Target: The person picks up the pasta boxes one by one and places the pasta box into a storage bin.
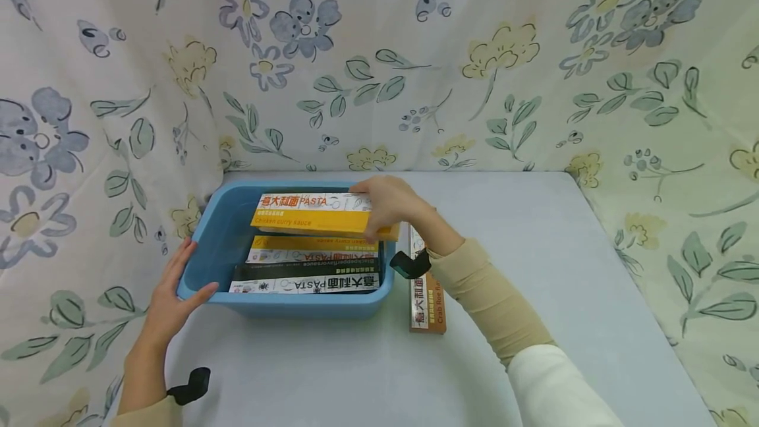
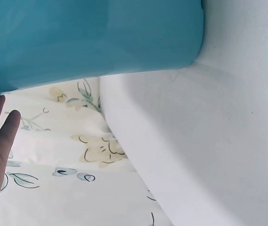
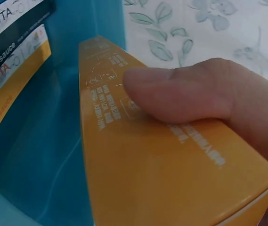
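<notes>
My right hand (image 1: pixel 396 204) grips a yellow and white chicken curry pasta box (image 1: pixel 308 217) near its right end, holding it over the back of a blue plastic bin (image 1: pixel 296 308). In the right wrist view the thumb lies across the yellow face of that pasta box (image 3: pixel 124 160). Below it in the bin sit another yellow pasta box (image 1: pixel 314 244) and a black pepper pasta box (image 1: pixel 305 277), both on their long edges. At the bin's left front corner, my left hand (image 1: pixel 168 298) rests with fingers spread and nearly straight against the rim.
A brown and white crab roe pasta box (image 1: pixel 428 312) lies on the white table (image 1: pixel 534 249) right of the bin, partly behind the right wrist. Floral cloth (image 1: pixel 379 84) hangs behind the table and at its sides.
</notes>
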Motion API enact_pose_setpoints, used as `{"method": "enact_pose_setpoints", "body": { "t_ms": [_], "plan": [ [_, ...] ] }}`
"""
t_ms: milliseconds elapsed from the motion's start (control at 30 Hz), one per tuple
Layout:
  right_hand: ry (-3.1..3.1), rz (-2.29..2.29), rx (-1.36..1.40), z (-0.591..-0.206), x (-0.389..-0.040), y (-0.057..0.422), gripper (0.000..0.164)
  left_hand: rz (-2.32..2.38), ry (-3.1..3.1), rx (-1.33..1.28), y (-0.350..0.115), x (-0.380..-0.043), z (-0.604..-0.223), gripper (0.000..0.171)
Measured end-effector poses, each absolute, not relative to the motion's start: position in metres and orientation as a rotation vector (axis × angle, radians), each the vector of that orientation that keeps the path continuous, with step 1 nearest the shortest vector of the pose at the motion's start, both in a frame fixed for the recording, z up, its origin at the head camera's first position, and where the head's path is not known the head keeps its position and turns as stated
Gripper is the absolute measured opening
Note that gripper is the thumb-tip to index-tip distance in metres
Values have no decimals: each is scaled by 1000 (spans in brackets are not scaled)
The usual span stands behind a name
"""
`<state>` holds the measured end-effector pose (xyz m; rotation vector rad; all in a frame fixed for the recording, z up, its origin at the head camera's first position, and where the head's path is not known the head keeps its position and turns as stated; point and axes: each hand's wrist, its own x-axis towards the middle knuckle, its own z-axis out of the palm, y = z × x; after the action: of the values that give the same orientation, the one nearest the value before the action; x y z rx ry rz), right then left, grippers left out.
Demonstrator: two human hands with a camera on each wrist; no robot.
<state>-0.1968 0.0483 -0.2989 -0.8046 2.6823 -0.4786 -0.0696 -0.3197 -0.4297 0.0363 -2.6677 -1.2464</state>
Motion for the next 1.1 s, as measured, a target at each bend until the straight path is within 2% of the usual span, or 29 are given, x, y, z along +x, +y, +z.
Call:
{"method": "enact_pose_setpoints", "body": {
  "t_ms": [533,800,1100],
  "plan": [
    [2643,-203,-777,-304,-211,3,89,-1253,-2641,15,-321,-68,-435,87],
    [2640,-128,-804,-307,-212,-11,72,-1282,-2646,-12,-323,-71,-435,86],
    [2604,-110,-840,-311,-213,-25,83,-1272,-2642,-17,-323,-72,-434,85]
  ]
}}
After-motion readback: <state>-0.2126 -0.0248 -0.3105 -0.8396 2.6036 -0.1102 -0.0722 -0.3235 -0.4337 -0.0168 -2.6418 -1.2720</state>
